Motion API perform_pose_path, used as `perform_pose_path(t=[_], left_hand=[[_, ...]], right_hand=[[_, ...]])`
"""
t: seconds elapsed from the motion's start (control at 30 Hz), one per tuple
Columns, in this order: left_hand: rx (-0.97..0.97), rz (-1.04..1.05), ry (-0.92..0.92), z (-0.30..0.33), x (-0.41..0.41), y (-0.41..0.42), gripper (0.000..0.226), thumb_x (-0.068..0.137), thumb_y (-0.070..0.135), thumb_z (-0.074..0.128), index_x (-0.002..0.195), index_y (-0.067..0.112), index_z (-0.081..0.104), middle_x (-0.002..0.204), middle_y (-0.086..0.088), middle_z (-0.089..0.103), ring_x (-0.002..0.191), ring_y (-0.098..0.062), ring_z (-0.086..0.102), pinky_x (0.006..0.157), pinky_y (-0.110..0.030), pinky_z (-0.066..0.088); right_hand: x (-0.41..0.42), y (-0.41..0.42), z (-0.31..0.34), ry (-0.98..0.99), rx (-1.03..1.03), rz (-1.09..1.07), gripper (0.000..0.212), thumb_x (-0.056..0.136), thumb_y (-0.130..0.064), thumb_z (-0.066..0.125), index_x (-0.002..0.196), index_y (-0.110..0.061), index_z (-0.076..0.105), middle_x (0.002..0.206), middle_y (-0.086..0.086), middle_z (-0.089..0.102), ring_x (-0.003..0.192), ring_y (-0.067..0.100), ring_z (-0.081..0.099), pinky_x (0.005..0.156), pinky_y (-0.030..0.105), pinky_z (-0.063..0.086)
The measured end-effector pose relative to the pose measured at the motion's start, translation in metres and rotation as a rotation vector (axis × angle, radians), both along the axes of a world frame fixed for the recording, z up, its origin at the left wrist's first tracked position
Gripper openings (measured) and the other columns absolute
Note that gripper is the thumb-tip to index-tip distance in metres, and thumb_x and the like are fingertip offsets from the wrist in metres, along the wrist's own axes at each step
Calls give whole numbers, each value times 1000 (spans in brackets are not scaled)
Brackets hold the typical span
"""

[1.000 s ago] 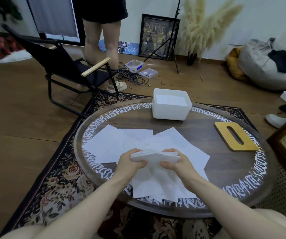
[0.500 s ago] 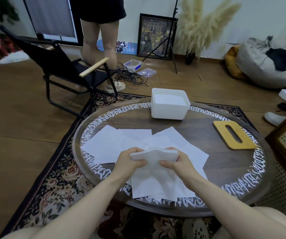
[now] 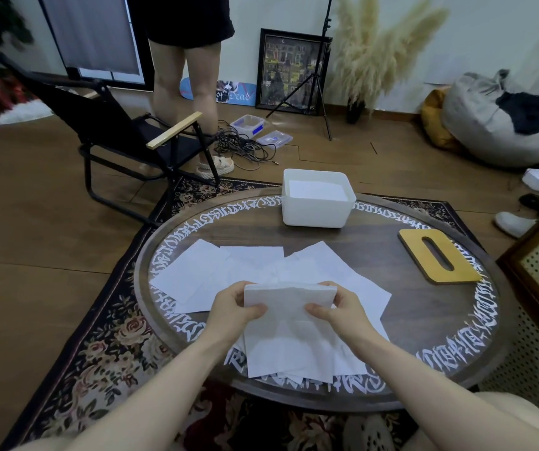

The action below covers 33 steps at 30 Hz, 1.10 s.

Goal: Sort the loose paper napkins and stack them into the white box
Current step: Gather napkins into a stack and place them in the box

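Step in hand, by the look of it: gathering and squaring. Small bundle of folded white paper napkins (image 3: 289, 299) held up above the near part of the round dark wooden table with white lettering round its rim (image 3: 476, 323). Left hand (image 3: 234, 309) pinching the bundle's left edge, thumb in front, fingers behind; right hand (image 3: 338, 309) pinching the right edge likewise.

Loose white paper napkins (image 3: 261, 265) spread flat and overlapping beneath and beyond, from 6 through 10 o'clock on the tabletop. Thin, limp, lightly creased; likely to slide and fan if gripped loosely.

Open white rectangular plastic box (image 3: 317, 213) at 12 o'clock, well apart, a white stack already lying inside.

Next move probably: carry forward to 12 o'clock, lower flat onto that stack, edges aligned.

Yellow wooden slotted lid (image 3: 439, 255) at 2 o'clock.
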State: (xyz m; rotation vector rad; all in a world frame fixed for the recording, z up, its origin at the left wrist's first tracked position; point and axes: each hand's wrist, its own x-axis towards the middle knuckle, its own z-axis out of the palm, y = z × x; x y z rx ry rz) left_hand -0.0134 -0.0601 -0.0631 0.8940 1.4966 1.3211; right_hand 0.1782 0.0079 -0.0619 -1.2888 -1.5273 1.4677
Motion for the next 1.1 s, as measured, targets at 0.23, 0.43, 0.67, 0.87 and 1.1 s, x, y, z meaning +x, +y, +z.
perform_pose_path(t=[0.23, 0.43, 0.67, 0.87, 1.1], left_hand=[[-11, -13, 48, -12, -7, -5, 34, 76, -19, 63, 85, 13, 68, 85, 2, 71, 78, -8, 66, 70, -21, 55], [-31, 10, 107, -15, -6, -2, 27, 81, -8, 65, 82, 18, 68, 89, 1, 72, 83, -14, 68, 75, -28, 56], [-50, 87, 107, -11, -5, 4, 17, 79, -6, 69, 77, 10, 67, 79, -7, 71, 75, -22, 65, 68, -35, 53], [-21, 179, -19, 12, 6, 12, 19, 86, -3, 63, 91, 15, 60, 76, -5, 63, 51, -20, 61, 47, -24, 46], [18, 216, -30, 39, 21, 29, 20, 88, 2, 61, 105, 13, 59, 83, -8, 60, 43, -13, 56, 45, -24, 44]], right_hand=[[2, -2, -2, -53, -13, -4, 24, 80, 11, 66, 94, -9, 66, 88, -3, 68, 78, 5, 62, 59, 7, 46], [4, -2, -6, -117, -25, -8, 21, 84, 5, 66, 92, -14, 68, 89, -5, 72, 84, 15, 68, 64, 15, 53], [3, -2, -1, -112, -33, -74, 9, 85, 0, 65, 85, -9, 68, 76, -1, 71, 68, 11, 66, 60, 22, 54], [4, 1, 13, -31, 7, -116, 11, 87, -3, 64, 89, -14, 64, 61, -5, 60, 49, 7, 52, 60, 23, 40], [14, 13, 38, -98, 236, -108, 12, 92, -14, 61, 100, -23, 59, 71, 21, 57, 60, 13, 52, 56, 19, 43]])
